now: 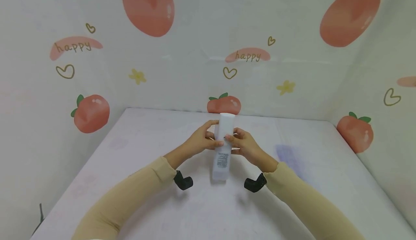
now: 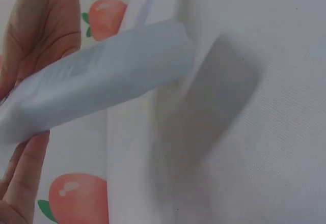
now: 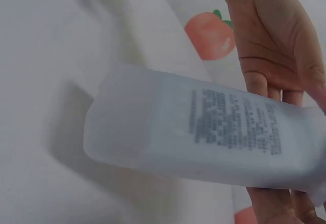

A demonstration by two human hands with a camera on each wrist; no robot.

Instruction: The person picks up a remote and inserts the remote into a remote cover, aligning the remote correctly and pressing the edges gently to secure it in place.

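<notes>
Upright over the table, a tall white pack (image 1: pixel 222 158) with square sides is held between both hands. Printed dark text covers one face of it in the right wrist view, and a frosted, translucent end (image 3: pixel 125 117) shows at the bottom. The left hand (image 1: pixel 199 140) grips it from the left, thumb across the front. From the right, the right hand (image 1: pixel 249 147) holds it with the thumb on the front and fingers behind. Parts of both hands' fingers are hidden behind the pack (image 2: pixel 112 79) in the wrist views.
A pale cloth covers the table (image 1: pixel 169 211), with the pack's shadow falling on it. Fabric walls (image 1: pixel 195 70) printed with red fruit and hearts stand behind and at both sides. Black wrist devices (image 1: pixel 183 181) sit by each sleeve cuff.
</notes>
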